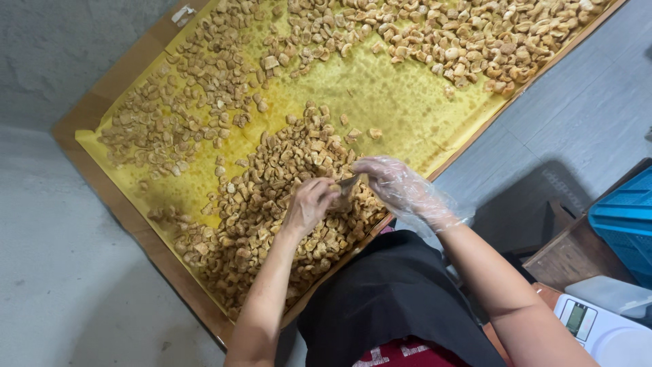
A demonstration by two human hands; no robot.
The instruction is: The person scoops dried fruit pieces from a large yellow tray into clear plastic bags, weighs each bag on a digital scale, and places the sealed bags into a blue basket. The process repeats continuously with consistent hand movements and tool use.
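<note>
Grey concrete floor surrounds a large wooden tray [102, 88] lined with yellow, oil-spotted paper [380, 95], seen from above. Over the tray's near edge, the left hand [309, 204] is bare and closed around the handle end of a small metal tool [348, 181], fingers curled tight on it. The right hand [394, 185], in a thin clear plastic glove, meets it just beside the tool's tip, its fingers pinched together on something small, probably one of the nuts, though the piece itself is too hidden to tell. Both hands hover directly above a dense heap of brown shelled nuts [272, 197] that fills the tray's near part. Another patch of nuts lies toward the left corner, and a paler heap [475, 41] runs along the far edge, with bare paper between them. Below the hands sits a black apron [394, 299]. To the right stand a blue plastic crate [628, 224] and a white weighing scale [601, 329].
</note>
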